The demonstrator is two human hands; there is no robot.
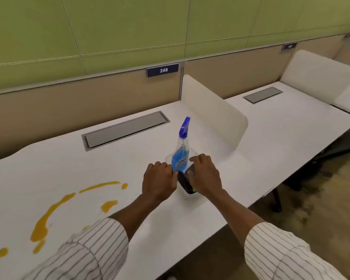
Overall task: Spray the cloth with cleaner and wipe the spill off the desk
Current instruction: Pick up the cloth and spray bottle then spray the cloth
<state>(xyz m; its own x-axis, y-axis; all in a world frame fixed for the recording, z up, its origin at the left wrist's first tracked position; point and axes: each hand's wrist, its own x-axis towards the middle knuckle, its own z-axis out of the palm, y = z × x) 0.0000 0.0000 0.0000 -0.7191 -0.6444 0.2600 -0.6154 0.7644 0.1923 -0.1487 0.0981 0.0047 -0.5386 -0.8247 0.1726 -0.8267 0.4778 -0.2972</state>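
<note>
A spray bottle (181, 156) with blue cleaner and a blue trigger head stands upright in a small clear container (188, 194) on the white desk (117, 158). A dark cloth (186, 183) lies in the same container, in front of the bottle. My left hand (158, 178) is curled on the container's left rim. My right hand (204, 174) covers its right side, thumb against the cloth; I cannot tell if it grips the cloth or the rim. An orange-yellow spill (42, 227) streaks the desk at the near left.
A grey cable hatch (125, 129) is set into the desk behind the spill. A white divider panel (214, 110) stands right of the bottle, with a second desk (291, 122) beyond it. A tan partition with a "248" sign (163, 70) backs the desk.
</note>
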